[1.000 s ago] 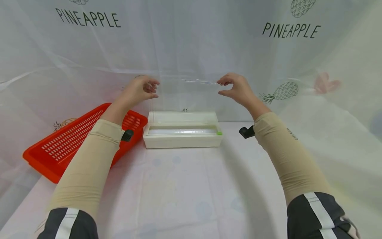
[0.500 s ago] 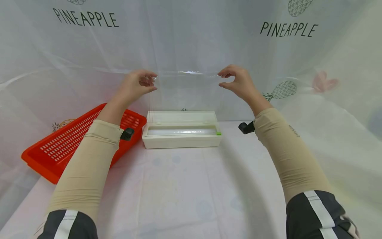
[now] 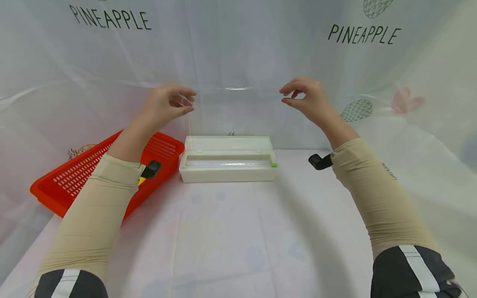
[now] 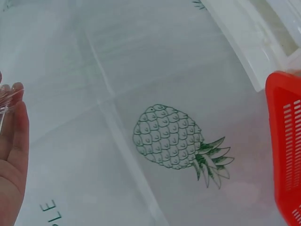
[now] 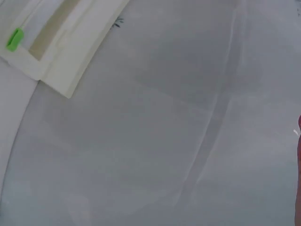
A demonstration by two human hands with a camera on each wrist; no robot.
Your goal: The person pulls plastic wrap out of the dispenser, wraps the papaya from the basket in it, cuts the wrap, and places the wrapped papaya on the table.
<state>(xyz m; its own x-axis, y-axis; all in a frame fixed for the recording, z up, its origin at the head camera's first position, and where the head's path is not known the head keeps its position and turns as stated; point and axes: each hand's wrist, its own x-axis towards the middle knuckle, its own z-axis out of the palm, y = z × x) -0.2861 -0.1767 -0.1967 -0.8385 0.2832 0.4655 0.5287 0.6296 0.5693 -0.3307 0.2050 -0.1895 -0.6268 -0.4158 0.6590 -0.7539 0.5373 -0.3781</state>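
A sheet of clear plastic wrap [image 3: 236,88] spans the space between my hands, above and behind a white wrap dispenser box [image 3: 228,176]. Its shiny edge shows; most of the sheet is too transparent to follow. My left hand [image 3: 167,101] holds bunched film in its curled fingers, and the left wrist view shows this film [image 4: 8,101] at the fingertips. At the right end my right hand [image 3: 307,99] has thumb and fingers curled toward each other at the film's edge. Only a sliver of that hand enters the right wrist view, beside a small glint.
The dispenser's lid [image 3: 228,143] stands raised at the back, and a green slider [image 3: 274,165] sits at its right end. Left of it, a red perforated basket [image 3: 164,151] lies partly under my left arm, with something yellow [image 3: 141,181] inside. A printed pineapple sheet [image 3: 238,49] hangs behind.
Both hands have risen, lifting the film's edge higher above the box. Just now the right hand has shifted right, widening the gap between the hands. Something yellow now shows in the basket.
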